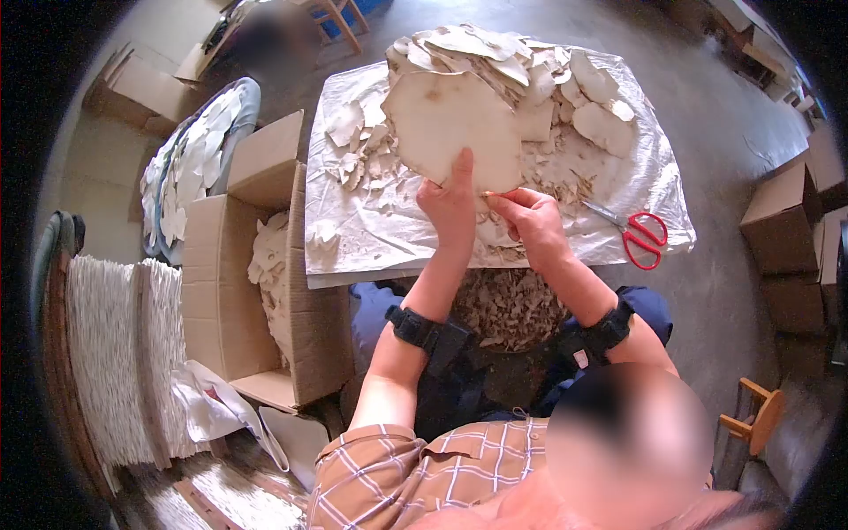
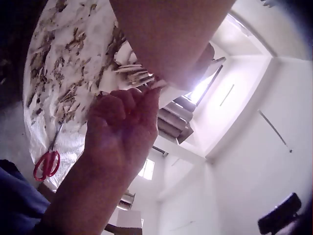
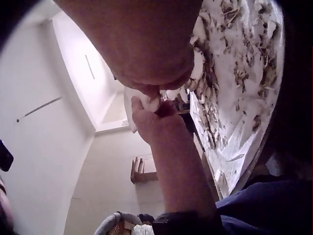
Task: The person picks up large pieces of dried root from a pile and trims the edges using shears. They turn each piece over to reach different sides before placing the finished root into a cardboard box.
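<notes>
A broad, thin off-white sheet [image 1: 455,124] with an uneven rim and a small brownish mark is held up over the table. My left hand [image 1: 449,201] grips its near edge, thumb lying flat on the upper face. At that same edge, just right of the left hand, my right hand [image 1: 535,221] pinches a small bit between thumb and forefinger. The left wrist view shows the right hand's [image 2: 120,120] curled fingers meeting there. In the right wrist view the left hand [image 3: 154,120] grips the sheet. Red-handled scissors [image 1: 645,240] lie on the cloth, right of the right hand.
Similar sheets are heaped [image 1: 468,49] at the table's far side, with scraps over the white cloth [image 1: 654,177]. Left of the table stands an open cardboard box [image 1: 208,265] containing pale pieces. Below the near edge is a container of brownish scraps [image 1: 511,309]. A wooden stool [image 1: 758,415] stands right.
</notes>
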A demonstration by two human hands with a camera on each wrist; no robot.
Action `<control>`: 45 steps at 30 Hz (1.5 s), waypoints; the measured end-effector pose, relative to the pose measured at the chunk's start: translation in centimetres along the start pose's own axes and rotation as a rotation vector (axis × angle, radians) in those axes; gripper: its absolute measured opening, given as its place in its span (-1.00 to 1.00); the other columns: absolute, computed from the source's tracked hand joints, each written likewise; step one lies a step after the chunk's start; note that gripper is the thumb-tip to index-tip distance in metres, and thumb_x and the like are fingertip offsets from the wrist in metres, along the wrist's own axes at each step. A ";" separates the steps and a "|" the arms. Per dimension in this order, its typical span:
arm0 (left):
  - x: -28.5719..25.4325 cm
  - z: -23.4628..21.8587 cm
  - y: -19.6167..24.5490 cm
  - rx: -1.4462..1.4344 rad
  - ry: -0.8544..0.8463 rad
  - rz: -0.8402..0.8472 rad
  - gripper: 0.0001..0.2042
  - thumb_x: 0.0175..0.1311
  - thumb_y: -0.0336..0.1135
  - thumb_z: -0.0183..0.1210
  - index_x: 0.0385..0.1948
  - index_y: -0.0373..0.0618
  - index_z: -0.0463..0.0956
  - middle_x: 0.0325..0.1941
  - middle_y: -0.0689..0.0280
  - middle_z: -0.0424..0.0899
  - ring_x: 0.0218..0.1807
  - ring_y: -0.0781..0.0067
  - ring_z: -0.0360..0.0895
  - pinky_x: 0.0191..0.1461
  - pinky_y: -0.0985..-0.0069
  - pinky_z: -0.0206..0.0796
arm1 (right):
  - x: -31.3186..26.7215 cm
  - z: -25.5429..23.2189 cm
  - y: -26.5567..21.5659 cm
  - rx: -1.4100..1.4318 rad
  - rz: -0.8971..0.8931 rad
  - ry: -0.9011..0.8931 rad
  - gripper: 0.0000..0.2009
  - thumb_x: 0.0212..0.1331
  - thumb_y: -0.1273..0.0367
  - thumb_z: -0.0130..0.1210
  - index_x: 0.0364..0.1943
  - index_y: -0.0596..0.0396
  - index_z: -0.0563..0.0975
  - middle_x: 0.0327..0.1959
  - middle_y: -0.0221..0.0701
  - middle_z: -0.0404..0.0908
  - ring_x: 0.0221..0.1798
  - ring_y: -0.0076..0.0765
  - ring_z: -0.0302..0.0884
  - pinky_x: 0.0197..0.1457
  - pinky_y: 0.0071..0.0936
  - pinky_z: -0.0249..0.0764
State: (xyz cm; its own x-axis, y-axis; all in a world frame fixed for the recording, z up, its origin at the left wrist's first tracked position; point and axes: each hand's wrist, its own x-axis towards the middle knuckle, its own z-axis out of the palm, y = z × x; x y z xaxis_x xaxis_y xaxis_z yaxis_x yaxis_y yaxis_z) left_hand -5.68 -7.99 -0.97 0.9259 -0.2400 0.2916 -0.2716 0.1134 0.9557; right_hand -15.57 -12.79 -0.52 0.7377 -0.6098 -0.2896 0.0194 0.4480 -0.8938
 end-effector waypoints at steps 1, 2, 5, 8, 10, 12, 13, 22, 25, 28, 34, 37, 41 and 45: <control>0.0 0.1 0.1 -0.001 0.006 0.004 -0.73 0.05 -0.24 0.19 -0.41 -0.32 0.53 -0.44 0.31 0.60 -0.40 0.59 0.45 -0.31 0.58 0.29 | -0.4 0.5 -0.3 -0.023 -0.040 0.046 -0.87 -0.05 0.38 0.16 -0.41 0.12 0.56 -0.72 -0.68 0.34 -0.70 -0.79 0.12 -0.67 -0.74 0.02; -0.1 0.3 0.3 -0.058 0.033 -0.010 -0.74 0.05 -0.25 0.19 -0.41 -0.31 0.53 -0.44 0.30 0.60 -0.40 0.59 0.45 -0.30 0.59 0.29 | -0.6 0.9 -0.5 -0.045 -0.080 0.092 -0.87 -0.04 0.38 0.16 -0.41 0.12 0.56 -0.74 -0.69 0.33 -0.72 -0.80 0.09 -0.68 -0.74 0.00; 0.1 0.5 0.4 -0.119 0.067 -0.019 -0.76 0.06 -0.27 0.18 -0.40 -0.31 0.53 -0.44 0.30 0.60 -0.40 0.60 0.45 -0.30 0.59 0.29 | -0.2 1.1 0.4 -0.047 -0.143 0.132 -0.82 -0.03 0.36 0.15 -0.41 0.22 0.58 -0.57 -0.51 0.55 -0.54 -0.70 0.34 -0.44 -0.72 0.27; 0.2 0.4 0.4 -0.127 0.067 -0.045 -0.77 0.07 -0.28 0.17 -0.39 -0.31 0.53 -0.44 0.29 0.60 -0.40 0.60 0.45 -0.30 0.60 0.29 | 0.8 0.3 0.9 -0.371 -0.379 0.136 -0.82 -0.02 0.35 0.13 -0.42 0.20 0.59 -0.62 -0.53 0.51 -0.58 -0.71 0.32 -0.51 -0.71 0.25; 0.3 0.4 0.8 -0.132 0.065 -0.062 -0.77 0.07 -0.28 0.17 -0.38 -0.31 0.53 -0.43 0.28 0.60 -0.40 0.59 0.46 -0.30 0.60 0.29 | 0.4 0.6 0.2 -0.297 -0.292 0.118 -0.83 -0.01 0.35 0.12 -0.43 0.19 0.59 -0.66 -0.55 0.49 -0.61 -0.72 0.30 -0.54 -0.70 0.24; 0.1 0.5 1.1 -0.147 0.107 -0.025 -0.75 0.08 -0.28 0.16 -0.37 -0.33 0.53 -0.44 0.27 0.60 -0.42 0.58 0.46 -0.32 0.60 0.29 | 0.1 0.9 0.0 -0.200 -0.183 0.085 -0.82 0.01 0.34 0.08 -0.42 0.18 0.59 -0.74 -0.60 0.40 -0.66 -0.75 0.25 -0.63 -0.68 0.19; 0.1 0.4 1.2 -0.148 0.110 -0.024 -0.75 0.08 -0.28 0.16 -0.37 -0.33 0.53 -0.44 0.27 0.60 -0.42 0.58 0.46 -0.32 0.60 0.29 | 0.0 0.9 0.2 -0.202 -0.184 0.082 -0.82 0.01 0.34 0.08 -0.42 0.18 0.59 -0.74 -0.60 0.40 -0.66 -0.75 0.25 -0.63 -0.68 0.19; 0.3 0.3 0.3 -0.145 0.113 -0.001 -0.74 0.07 -0.28 0.17 -0.36 -0.35 0.52 -0.40 0.25 0.60 -0.41 0.57 0.46 -0.32 0.57 0.30 | 0.1 1.3 0.4 -1.076 -0.991 0.284 -0.88 -0.07 0.38 0.06 -0.65 0.04 0.42 -0.67 -0.31 0.41 -0.63 -0.16 0.42 -0.61 -0.33 0.33; 0.1 0.1 -0.2 -0.102 0.104 -0.005 -0.73 0.08 -0.27 0.16 -0.37 -0.36 0.51 -0.41 0.25 0.60 -0.41 0.56 0.46 -0.33 0.56 0.30 | 0.4 0.9 0.7 -1.100 -1.039 0.271 -0.88 -0.08 0.39 0.05 -0.66 0.05 0.41 -0.67 -0.30 0.40 -0.64 -0.15 0.42 -0.62 -0.34 0.33; -0.4 -0.2 -0.3 -0.088 0.046 -0.103 -0.73 0.10 -0.26 0.14 -0.36 -0.36 0.49 -0.39 0.26 0.58 -0.36 0.55 0.45 -0.31 0.57 0.30 | 0.5 0.6 1.2 -1.106 -1.033 0.262 -0.90 -0.09 0.40 0.06 -0.64 0.07 0.42 -0.66 -0.33 0.42 -0.62 -0.17 0.42 -0.61 -0.36 0.34; -0.7 0.1 -1.2 -0.061 0.021 -0.054 -0.71 0.10 -0.22 0.14 -0.39 -0.35 0.50 -0.42 0.29 0.57 -0.42 0.55 0.44 -0.36 0.56 0.29 | 0.3 0.5 1.1 -1.243 -1.087 0.195 -0.91 -0.11 0.43 0.07 -0.62 0.07 0.41 -0.69 -0.34 0.37 -0.63 -0.21 0.41 -0.62 -0.39 0.34; -0.6 -0.1 -1.0 -0.011 0.027 -0.025 -0.71 0.07 -0.22 0.17 -0.40 -0.34 0.51 -0.45 0.26 0.59 -0.46 0.53 0.46 -0.38 0.55 0.30 | 0.4 0.3 0.9 -1.242 -1.226 0.168 -0.87 -0.14 0.43 0.03 -0.66 0.03 0.31 -0.70 -0.37 0.33 -0.67 -0.28 0.42 -0.69 -0.40 0.32; -0.6 -0.5 0.6 -0.415 -0.009 -0.213 -0.77 0.12 -0.25 0.13 -0.38 -0.28 0.49 -0.47 0.32 0.56 -0.49 0.61 0.43 -0.44 0.63 0.27 | -0.1 0.5 0.6 -1.136 -1.255 0.090 -0.91 -0.10 0.42 0.05 -0.59 0.04 0.37 -0.66 -0.36 0.37 -0.64 -0.24 0.42 -0.66 -0.40 0.33; 0.0 -0.9 0.4 -0.380 0.054 -0.077 -0.76 0.11 -0.25 0.14 -0.39 -0.29 0.49 -0.50 0.31 0.55 -0.54 0.63 0.41 -0.51 0.66 0.24 | -1.2 1.4 0.0 -1.223 -1.087 0.133 -0.92 -0.04 0.39 0.08 -0.49 0.07 0.45 -0.60 -0.31 0.45 -0.59 -0.17 0.45 -0.59 -0.38 0.37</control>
State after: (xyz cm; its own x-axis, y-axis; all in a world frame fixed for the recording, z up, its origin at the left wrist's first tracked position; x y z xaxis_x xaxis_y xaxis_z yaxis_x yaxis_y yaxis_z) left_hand -5.59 -7.08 -0.63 0.9550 -0.2123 0.2072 -0.0933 0.4480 0.8891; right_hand -15.45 -11.14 0.29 0.6740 -0.3514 0.6498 -0.1021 -0.9155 -0.3892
